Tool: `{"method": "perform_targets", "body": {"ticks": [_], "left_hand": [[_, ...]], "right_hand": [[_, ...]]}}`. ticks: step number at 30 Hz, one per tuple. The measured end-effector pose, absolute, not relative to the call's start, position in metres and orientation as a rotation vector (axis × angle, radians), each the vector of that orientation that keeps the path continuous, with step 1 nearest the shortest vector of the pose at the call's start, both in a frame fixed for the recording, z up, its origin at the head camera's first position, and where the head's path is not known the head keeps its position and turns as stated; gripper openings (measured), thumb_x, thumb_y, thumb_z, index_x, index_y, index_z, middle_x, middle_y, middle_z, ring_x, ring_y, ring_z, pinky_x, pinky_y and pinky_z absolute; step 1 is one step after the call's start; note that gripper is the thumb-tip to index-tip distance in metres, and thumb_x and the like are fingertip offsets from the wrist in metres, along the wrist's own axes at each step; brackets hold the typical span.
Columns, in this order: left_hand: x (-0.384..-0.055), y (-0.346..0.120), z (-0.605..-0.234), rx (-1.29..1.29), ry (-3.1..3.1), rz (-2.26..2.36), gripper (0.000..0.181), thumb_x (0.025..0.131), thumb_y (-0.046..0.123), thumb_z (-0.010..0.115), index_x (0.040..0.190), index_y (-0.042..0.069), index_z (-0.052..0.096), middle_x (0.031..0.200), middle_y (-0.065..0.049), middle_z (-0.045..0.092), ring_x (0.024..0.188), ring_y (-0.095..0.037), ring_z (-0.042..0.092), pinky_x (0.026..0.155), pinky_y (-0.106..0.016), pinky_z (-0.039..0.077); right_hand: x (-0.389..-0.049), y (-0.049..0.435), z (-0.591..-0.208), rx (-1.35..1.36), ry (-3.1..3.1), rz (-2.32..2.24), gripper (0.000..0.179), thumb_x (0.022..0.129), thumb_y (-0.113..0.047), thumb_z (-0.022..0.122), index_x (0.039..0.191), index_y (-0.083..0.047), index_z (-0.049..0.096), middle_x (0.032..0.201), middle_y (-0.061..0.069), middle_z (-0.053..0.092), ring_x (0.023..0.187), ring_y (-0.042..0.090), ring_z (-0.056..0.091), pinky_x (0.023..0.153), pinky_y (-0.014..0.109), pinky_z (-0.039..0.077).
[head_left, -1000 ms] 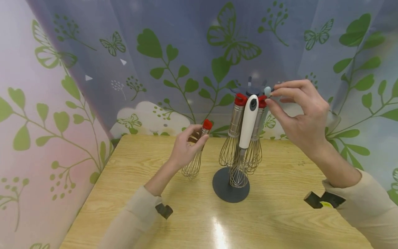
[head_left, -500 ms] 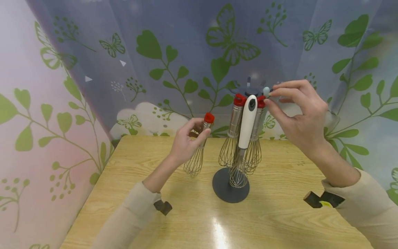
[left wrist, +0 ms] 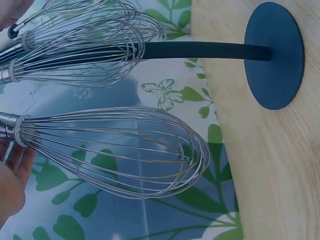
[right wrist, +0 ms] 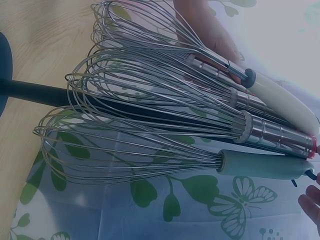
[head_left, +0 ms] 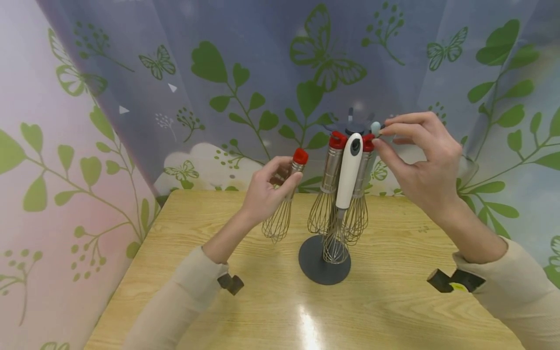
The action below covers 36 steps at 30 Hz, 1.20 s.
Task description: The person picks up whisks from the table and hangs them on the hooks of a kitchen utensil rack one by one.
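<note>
My left hand [head_left: 268, 189] grips a balloon whisk [left wrist: 120, 150] by its steel handle, the red cap upward and the wires hanging down, left of a dark whisk stand [head_left: 324, 270]. From the stand hang a white-handled whisk [head_left: 350, 172] in front and steel-handled, red-capped whisks [head_left: 331, 167] behind it. A mint-green-handled whisk [right wrist: 265, 165] hangs on the right side, mostly hidden in the head view. At the stand's top, my right hand [head_left: 426, 158] pinches the dark hook [right wrist: 310, 173] by the mint handle's end with thumb and fingers.
The wooden table [head_left: 197, 301] carries the stand's round base. Just behind it hangs a patterned curtain [head_left: 245, 39] with leaves and butterflies; another patterned sheet [head_left: 57, 146] rises on the left.
My left hand has raised the whisk and brought it rightward, closer to the stand. My right hand keeps its place at the stand's top.
</note>
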State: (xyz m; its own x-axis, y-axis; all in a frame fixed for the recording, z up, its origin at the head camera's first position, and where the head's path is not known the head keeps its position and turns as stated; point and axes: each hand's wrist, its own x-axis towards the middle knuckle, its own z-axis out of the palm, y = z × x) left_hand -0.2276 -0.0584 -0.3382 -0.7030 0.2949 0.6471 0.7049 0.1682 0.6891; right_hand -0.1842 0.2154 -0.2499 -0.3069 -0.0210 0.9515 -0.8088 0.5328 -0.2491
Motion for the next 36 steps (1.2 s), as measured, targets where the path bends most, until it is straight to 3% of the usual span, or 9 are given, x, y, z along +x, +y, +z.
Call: {"method": "perform_targets", "body": {"ticks": [21,27,36], "left_hand": [[-0.225,-0.049,-0.307,-1.01,-2.098,-1.533,0.029,0.101,0.01,0.066,0.127,-0.001,0.066,0.104,-0.018,0.069,0.087,-0.02,0.065,0.077,-0.026,0.057],[-0.225,-0.046,-0.297,-1.005,-2.121,-1.538,0.03,0.102,0.009,0.065,0.13,-0.002,0.066,0.11,-0.018,0.07,0.09,-0.023,0.066,0.078,-0.026,0.056],[-0.228,-0.045,-0.288,-1.011,-2.121,-1.565,0.03,0.103,0.01,0.063,0.131,-0.001,0.065,0.108,-0.017,0.068,0.088,-0.018,0.064,0.075,-0.025,0.054]], "right_hand": [[-0.185,0.216,-0.25,0.701,-1.715,0.928,0.033,0.094,-0.027,0.08,0.092,0.005,0.077,0.102,0.028,0.072,0.105,-0.013,0.06,0.085,0.004,0.049],[-0.185,0.216,-0.25,0.695,-1.71,0.934,0.032,0.094,-0.027,0.081,0.092,0.005,0.077,0.102,0.028,0.072,0.105,-0.007,0.063,0.085,0.004,0.05],[-0.185,0.215,-0.25,0.701,-1.712,0.934,0.041,0.096,-0.036,0.078,0.092,0.005,0.077,0.102,0.028,0.072,0.106,-0.012,0.06,0.085,0.004,0.049]]}}
